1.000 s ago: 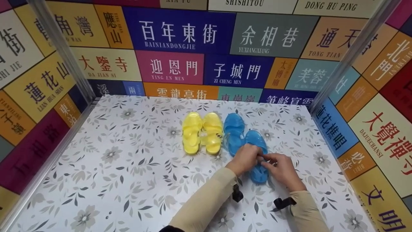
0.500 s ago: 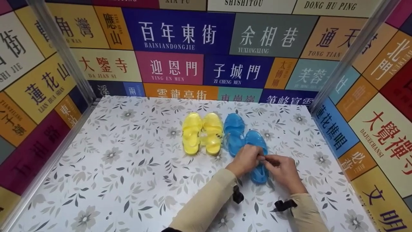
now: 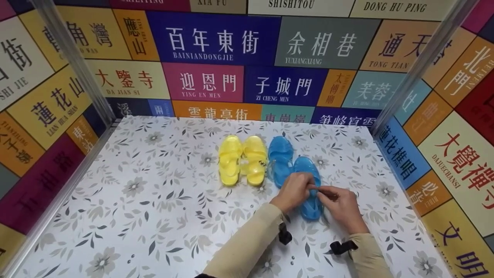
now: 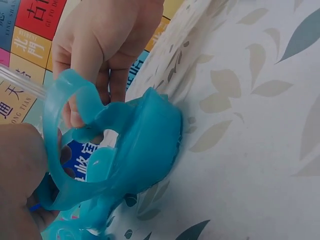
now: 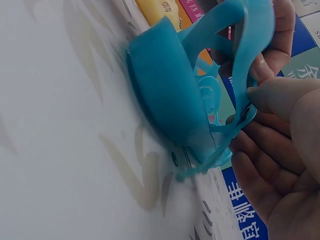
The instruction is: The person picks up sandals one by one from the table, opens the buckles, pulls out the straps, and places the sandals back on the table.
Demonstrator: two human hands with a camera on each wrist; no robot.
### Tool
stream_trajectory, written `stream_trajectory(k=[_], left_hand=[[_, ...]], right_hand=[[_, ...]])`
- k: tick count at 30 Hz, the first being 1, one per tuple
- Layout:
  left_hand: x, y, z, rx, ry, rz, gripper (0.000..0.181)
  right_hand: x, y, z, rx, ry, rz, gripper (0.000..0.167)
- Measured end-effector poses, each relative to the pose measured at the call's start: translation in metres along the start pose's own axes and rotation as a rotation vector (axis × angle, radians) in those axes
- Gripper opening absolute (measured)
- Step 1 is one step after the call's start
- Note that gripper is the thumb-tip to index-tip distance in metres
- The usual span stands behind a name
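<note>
Two blue jelly sandals lie on the table, the nearer blue sandal [image 3: 310,208] set lower and to the right of the other blue sandal [image 3: 280,148]. My left hand [image 3: 295,191] grips the nearer one's strap [image 4: 55,145] from the left. From the other side, my right hand [image 3: 341,202] pinches the strap's end near a small buckle [image 5: 247,114]. The fingertips of both hands almost meet above the sandal. Part of its middle is hidden under the left hand. The heel end points towards me, and the sole rests on the table.
A pair of yellow sandals [image 3: 242,160] stands side by side left of the blue ones. The table [image 3: 154,216] has a white cover with grey flowers and leaves. Panels with printed signs [image 3: 212,38] wall in the back and both sides, with clear posts at the corners.
My right hand has shifted slightly to the right and towards me, its fingers still at the strap. The left hand and all the sandals stay in place.
</note>
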State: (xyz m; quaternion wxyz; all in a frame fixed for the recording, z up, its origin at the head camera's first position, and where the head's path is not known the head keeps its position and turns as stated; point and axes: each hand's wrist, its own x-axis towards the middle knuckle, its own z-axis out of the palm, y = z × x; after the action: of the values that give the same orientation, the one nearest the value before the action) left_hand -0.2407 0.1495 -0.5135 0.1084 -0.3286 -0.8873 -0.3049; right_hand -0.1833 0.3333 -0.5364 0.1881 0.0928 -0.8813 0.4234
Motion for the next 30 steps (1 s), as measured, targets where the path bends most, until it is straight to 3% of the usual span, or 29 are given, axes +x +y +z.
stream_trajectory(k=[4,10,14,16,19,22,30], left_hand=[[0.000,-0.002,-0.004,-0.016,-0.022,-0.025,0.011],[0.004,-0.003,-0.011,0.021,-0.222,-0.026,0.015],[0.005,-0.004,-0.013,-0.011,-0.290,0.013,0.012],[0.005,-0.003,-0.014,-0.024,-0.290,0.017,0.005],[0.006,-0.001,-0.012,-0.001,-0.262,0.006,0.016],[0.007,0.002,-0.011,0.031,-0.237,-0.031,0.015],[0.006,0.000,-0.011,0.033,-0.137,-0.060,0.014]], right_hand=[[-0.001,0.000,0.000,-0.020,0.001,0.013,0.018],[-0.003,-0.003,0.001,-0.060,-0.017,0.000,0.017],[-0.001,-0.004,0.003,-0.087,-0.031,-0.027,0.018],[-0.001,-0.004,0.003,-0.094,-0.033,-0.030,0.020],[-0.001,-0.003,0.004,-0.089,-0.031,-0.026,0.021],[-0.002,-0.003,0.006,-0.066,-0.031,-0.017,0.018],[-0.005,-0.003,0.000,-0.041,-0.038,0.049,0.017]])
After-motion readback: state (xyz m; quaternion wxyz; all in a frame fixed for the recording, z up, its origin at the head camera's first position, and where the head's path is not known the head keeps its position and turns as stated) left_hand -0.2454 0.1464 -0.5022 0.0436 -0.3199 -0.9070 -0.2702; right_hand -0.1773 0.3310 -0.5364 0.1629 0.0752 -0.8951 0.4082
